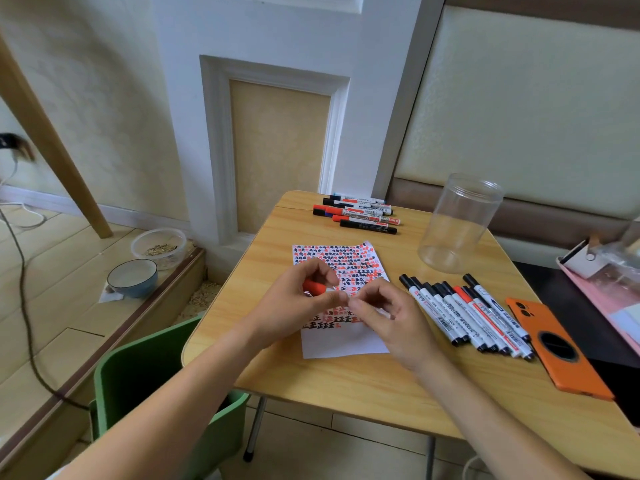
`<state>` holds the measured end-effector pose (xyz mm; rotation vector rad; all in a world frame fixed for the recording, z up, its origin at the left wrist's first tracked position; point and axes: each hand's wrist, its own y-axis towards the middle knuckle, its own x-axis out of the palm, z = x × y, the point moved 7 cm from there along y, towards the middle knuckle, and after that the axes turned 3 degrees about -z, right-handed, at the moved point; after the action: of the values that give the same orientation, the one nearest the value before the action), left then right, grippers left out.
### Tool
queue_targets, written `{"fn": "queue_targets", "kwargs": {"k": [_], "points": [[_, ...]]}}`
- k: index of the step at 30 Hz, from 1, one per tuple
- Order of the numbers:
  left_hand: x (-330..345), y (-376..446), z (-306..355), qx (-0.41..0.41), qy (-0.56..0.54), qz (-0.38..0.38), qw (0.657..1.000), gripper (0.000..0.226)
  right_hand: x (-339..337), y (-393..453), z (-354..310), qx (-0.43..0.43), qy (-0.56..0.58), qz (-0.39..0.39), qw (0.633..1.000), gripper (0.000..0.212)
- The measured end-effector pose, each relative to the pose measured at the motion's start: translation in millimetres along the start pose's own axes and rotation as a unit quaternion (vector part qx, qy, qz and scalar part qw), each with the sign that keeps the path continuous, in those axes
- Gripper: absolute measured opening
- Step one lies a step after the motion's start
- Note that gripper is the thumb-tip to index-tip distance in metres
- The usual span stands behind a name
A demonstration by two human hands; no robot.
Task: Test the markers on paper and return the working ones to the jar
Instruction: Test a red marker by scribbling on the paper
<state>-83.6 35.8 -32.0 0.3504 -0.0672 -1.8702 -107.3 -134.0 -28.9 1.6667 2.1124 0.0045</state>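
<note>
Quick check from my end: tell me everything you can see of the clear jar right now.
The jar is a clear, see-through cylinder, plastic by its look, with a ribbed band round its open top and no lid on it. It stands upright on the wooden table, toward the far right, beyond the row of markers lying near the orange phone. Nothing can be seen inside it. Neither hand touches it.

bare forearms, left hand (304, 299), right hand (384, 317), no sleeves
</note>
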Motion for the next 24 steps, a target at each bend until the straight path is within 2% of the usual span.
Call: {"fn": "queue_targets", "kwargs": {"k": [6,8,9,11,13,16,21,24], "points": [[1,0,-2,0.008,0.063,-0.016,0.998,0.031,0,-9,-24,-0.076,-0.232,-0.035,0.969,0.011],[-5,1,-5,0.003,0.150,0.018,0.989,0.042,-5,-11,-22,-0.078,-0.264,-0.036,0.961,0.010],[-10,2,-8,-0.001,0.226,0.034,0.973,0.047,-11,-11,-19,-0.077,-0.291,-0.023,0.953,0.008],[-18,3,-18,-0.003,0.391,0.040,0.920,0.052,-27,-10,-10,-0.074,-0.354,0.024,0.932,0.009],[-19,3,-30,-0.016,0.472,0.011,0.882,0.061,-45,-9,-2,-0.056,-0.404,0.069,0.910,0.013],[-18,2,-39,-0.030,0.498,-0.020,0.867,0.069,-63,-11,7,-0.026,-0.475,0.087,0.875,0.010],[-21,2,-36,-0.033,0.506,-0.020,0.862,0.048,-72,-14,16,-0.049,-0.553,0.095,0.826,0.018],[-21,2,-37,-0.038,0.503,-0.019,0.863,0.047,-75,-15,15,-0.028,-0.562,0.120,0.818,0.024]]}}
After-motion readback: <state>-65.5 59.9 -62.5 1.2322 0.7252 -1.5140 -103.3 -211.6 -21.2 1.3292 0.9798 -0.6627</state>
